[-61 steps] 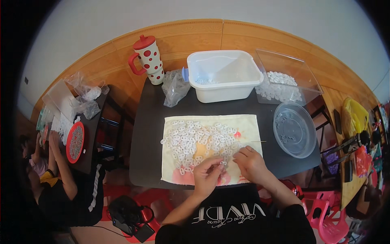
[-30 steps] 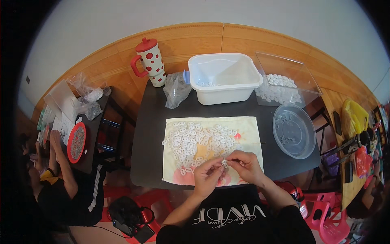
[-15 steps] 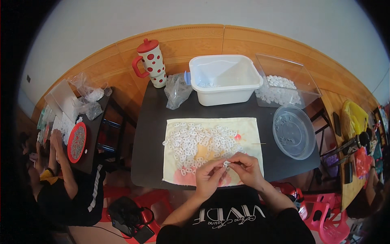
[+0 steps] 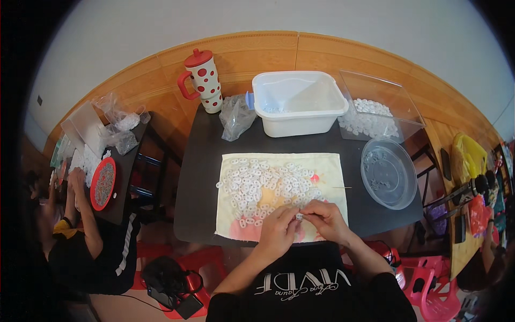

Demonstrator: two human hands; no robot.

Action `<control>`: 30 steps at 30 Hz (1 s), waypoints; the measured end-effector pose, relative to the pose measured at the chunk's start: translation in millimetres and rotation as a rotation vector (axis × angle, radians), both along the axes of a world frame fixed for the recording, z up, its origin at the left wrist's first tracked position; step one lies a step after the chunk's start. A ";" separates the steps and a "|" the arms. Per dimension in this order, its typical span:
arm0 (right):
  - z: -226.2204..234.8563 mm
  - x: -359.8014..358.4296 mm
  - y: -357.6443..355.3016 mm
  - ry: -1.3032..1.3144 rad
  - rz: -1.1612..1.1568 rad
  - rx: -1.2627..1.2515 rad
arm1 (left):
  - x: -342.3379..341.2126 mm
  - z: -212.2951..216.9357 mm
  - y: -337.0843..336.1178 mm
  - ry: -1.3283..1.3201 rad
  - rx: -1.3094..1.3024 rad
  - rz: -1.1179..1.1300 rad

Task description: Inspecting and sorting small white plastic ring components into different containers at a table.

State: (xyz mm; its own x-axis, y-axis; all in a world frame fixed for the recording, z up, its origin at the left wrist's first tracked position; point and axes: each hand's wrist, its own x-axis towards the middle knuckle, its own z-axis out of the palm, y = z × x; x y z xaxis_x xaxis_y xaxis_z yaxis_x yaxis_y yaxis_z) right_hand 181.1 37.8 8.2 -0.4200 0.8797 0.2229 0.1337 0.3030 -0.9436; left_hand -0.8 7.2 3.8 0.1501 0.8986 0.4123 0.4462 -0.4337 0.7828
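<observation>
My left hand (image 4: pixel 277 229) and my right hand (image 4: pixel 328 221) meet over the near edge of a pale yellow towel (image 4: pixel 332 166). Between their pinched fingertips is a small white plastic piece (image 4: pixel 299 216), mostly covered by the fingers. Just beyond my hands, many small white two-holed plastic pieces (image 4: pixel 247 185) lie scattered over the towel. At the towel's right edge rests a thin stick (image 4: pixel 341 187). To the right stands a round clear plastic tub (image 4: pixel 387 199) with a few small clear or metallic bits inside.
Along the back of the dark table (image 4: pixel 201 161) are a spotted tumbler (image 4: pixel 206 83), a clear plastic bag (image 4: pixel 236 119), a white basin (image 4: pixel 300 127) and a clear box (image 4: pixel 370 119) of white pieces. At left, another person works beside a red tray (image 4: pixel 94 185).
My fingers have shifted slightly around the small white piece, and my left hand is turned a little more over it. The view has tilted slightly. Objects on the table stay in place.
</observation>
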 end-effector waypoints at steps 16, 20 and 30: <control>-0.7 -1.7 -1.1 -0.243 0.008 0.326 | -0.9 -6.8 3.7 0.112 0.037 -0.018; -2.5 -0.1 -1.5 -0.226 -0.009 0.336 | -1.0 -5.1 3.6 0.146 0.021 -0.028; -3.5 0.3 1.7 -0.234 0.018 0.362 | -2.6 -9.0 4.4 0.135 -0.021 -0.030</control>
State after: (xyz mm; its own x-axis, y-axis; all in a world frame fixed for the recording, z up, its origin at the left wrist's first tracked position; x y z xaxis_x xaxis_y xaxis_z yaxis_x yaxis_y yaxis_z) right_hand 181.4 39.4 4.7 -0.5104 0.7542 0.4131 0.3227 0.6132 -0.7210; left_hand -3.4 11.6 -5.3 0.2299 0.9010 0.3679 0.5348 -0.4328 0.7257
